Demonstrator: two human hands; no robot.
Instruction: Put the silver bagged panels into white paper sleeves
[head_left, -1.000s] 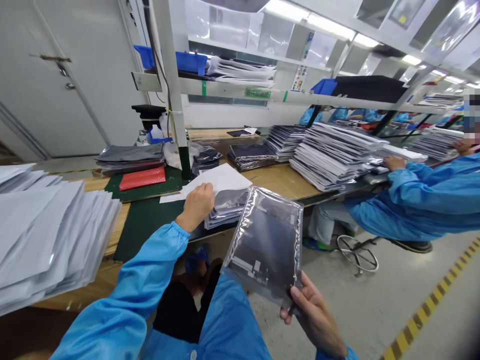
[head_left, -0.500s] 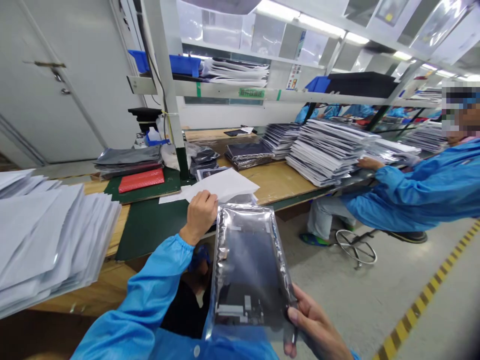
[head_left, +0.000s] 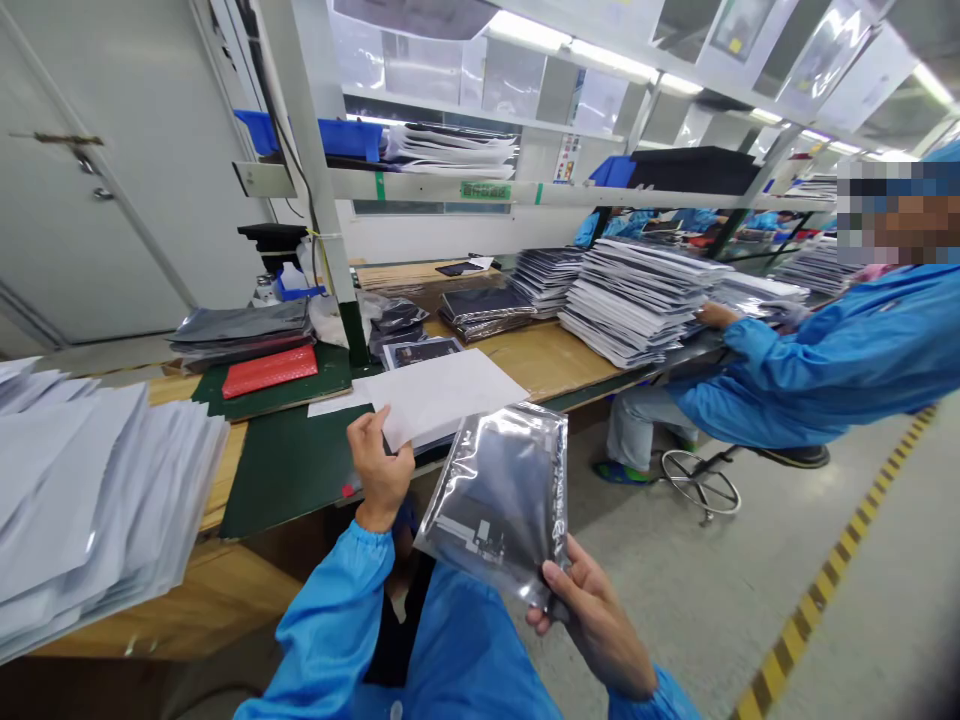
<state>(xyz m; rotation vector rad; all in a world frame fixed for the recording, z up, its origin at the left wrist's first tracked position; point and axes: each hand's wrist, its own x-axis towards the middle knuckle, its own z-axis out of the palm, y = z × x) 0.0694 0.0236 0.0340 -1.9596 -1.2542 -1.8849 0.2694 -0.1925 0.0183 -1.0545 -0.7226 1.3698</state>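
My right hand (head_left: pixel 592 615) is closed on the lower right corner of a clear plastic bag (head_left: pixel 499 500). Inside the bag is a flat dark panel with pale strips near one end. The bag is tilted above my lap, in front of the bench. At the bench edge, my left hand (head_left: pixel 381 465) has its fingers closed at the left corner of a white paper sheet (head_left: pixel 450 390). Under that sheet lie more flat pieces, mostly hidden, and a bagged dark panel (head_left: pixel 424 352) shows behind it.
Stacks of white sheets (head_left: pixel 97 480) stand at left, and a tall stack of bagged sheets (head_left: pixel 637 300) at right. A red packet (head_left: pixel 270 372) lies on a green mat (head_left: pixel 289 475). A co-worker in a blue smock (head_left: pixel 825 370) sits at right. A shelf post (head_left: pixel 330 200) rises behind the mat.
My left hand has left the bag's upper corner and moved down-left to the white sheet's edge. The bag has turned clockwise and risen in my right hand. The sheet has shifted slightly.
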